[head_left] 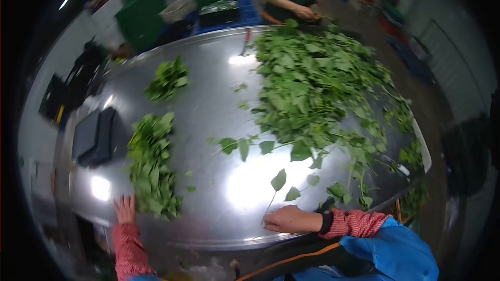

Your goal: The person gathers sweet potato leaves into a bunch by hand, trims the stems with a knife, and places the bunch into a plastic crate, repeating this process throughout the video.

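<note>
My left hand (125, 209) lies with its fingers spread beside the lower end of a neat row of green leafy greens (152, 169), holding nothing. Near the front edge of the metal table, my right hand (292, 219) is closed, with the fingertips around the lower end of a thin leafy stem (278, 181). The stem points up and away from me, a leaf at its tip. A large loose heap of leafy stems (307, 83) spreads over the right side, with a few strays close to my right hand.
A smaller leafy bunch (167, 79) and a dark grey device (94, 136) are on the left of the metal table (213, 114). A red-handled tool (246, 39) lies at the far edge. Across the table, a co-worker (291, 2) handles stems. Green crates (139, 18) stand behind.
</note>
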A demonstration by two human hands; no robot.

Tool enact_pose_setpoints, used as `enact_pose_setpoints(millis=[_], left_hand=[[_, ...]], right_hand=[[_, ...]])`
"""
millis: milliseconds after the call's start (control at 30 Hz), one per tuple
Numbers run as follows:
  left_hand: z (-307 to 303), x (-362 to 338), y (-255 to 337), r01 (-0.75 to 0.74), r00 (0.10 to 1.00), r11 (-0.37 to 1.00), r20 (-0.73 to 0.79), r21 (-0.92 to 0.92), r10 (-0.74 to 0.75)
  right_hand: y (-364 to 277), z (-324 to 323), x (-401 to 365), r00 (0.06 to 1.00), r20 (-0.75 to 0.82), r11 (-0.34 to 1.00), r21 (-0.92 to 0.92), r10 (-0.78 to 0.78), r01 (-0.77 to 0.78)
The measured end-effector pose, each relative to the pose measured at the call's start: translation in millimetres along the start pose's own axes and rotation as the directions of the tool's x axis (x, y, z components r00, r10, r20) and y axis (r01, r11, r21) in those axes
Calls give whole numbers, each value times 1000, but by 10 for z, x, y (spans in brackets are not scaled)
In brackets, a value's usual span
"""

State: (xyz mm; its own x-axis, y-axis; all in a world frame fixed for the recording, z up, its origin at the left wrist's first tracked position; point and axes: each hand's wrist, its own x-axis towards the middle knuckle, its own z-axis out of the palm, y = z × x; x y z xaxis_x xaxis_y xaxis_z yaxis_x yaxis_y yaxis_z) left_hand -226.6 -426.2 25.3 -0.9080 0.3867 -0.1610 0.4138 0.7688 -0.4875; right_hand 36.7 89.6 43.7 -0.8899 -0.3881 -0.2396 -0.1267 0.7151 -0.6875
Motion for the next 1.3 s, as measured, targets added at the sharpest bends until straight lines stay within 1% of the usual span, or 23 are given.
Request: enact_pose_setpoints(millis=[67,133,167,200,233,300,367,467,500,567,600,633,667,700,767,833,867,1067,1133,1167,1233,1267,1300], left_hand=[[744,67,-57,57,974,994,212,97,-76],[1311,159,10,237,969,938,132,-254,-209],[1206,224,68,261,959,925,187,-275,-215],[975,198,127,292,944,910,243,-293,-225],[567,121,206,328,925,893,299,-308,-237],[-42,5,277,406,876,854,406,-326,-261],[-157,-43,291,520,804,835,433,-178,-408],[-484,-227,647,554,825,822,-50,-128,-564],[-813,-267,899,455,871,879,-136,-142,-473],[-1484,-318,1432,243,915,961,-296,-133,-273],[-1262,-239,1676,44,892,801,-338,-598,-301],[-1915,-296,2131,-106,907,839,-398,-534,-139],[-1104,-234,2255,-17,986,629,-117,-777,-118],[-1847,-375,2801,-295,896,726,-445,-621,-17],[-1928,-464,3486,-253,962,607,-261,-753,77],[-2277,-520,4085,-330,942,498,-311,-802,124],[-2439,-548,4342,-243,970,444,-220,-862,104],[-2818,-602,5180,-100,990,217,-75,-971,121],[-2968,-593,5338,-16,986,184,15,-983,165],[-2938,-595,5429,-84,989,213,-56,-974,136],[-2874,-578,5581,-28,989,233,7,-972,150],[-2844,-572,5644,-2,987,245,38,-970,158],[-2816,-555,5718,-47,986,215,-11,-975,165]], right_hand=[[129,0,22,999,-38,999,-3,35,-35],[299,-126,-1,989,-99,992,-45,112,-116],[415,-192,-37,982,-120,986,-66,144,-153],[621,-205,-77,957,-253,981,-91,143,-170],[840,-301,-101,939,-237,960,-64,249,-271],[1101,-656,-245,867,-366,922,-53,338,-382],[1479,-893,-404,783,-509,898,-43,358,-438],[2015,-1297,-655,661,-654,865,-19,369,-501],[2149,-1451,-714,576,-681,826,75,452,-559],[2494,-1813,-837,481,-741,782,95,469,-616],[2694,-1983,-861,466,-773,786,66,430,-615],[2906,-2149,-856,455,-802,789,34,388,-613],[3095,-2280,-842,443,-829,792,-1,341,-611],[3254,-2364,-798,450,-821,775,-14,351,-631],[3519,-2557,-661,448,-813,735,-37,372,-677],[3722,-2607,-553,432,-836,720,-66,339,-691],[3802,-2626,-508,426,-845,713,-79,323,-697],[3909,-2665,-589,610,-771,831,-209,184,-515],[3882,-2723,-772,610,-741,908,2,283,-419],[3927,-2754,-854,591,-716,909,149,371,-390],[4139,-2809,-1039,571,-656,868,333,494,-369],[4490,-2762,-1068,590,-580,788,593,562,-169],[5002,-2646,-1024,627,-491,608,793,605,34]])
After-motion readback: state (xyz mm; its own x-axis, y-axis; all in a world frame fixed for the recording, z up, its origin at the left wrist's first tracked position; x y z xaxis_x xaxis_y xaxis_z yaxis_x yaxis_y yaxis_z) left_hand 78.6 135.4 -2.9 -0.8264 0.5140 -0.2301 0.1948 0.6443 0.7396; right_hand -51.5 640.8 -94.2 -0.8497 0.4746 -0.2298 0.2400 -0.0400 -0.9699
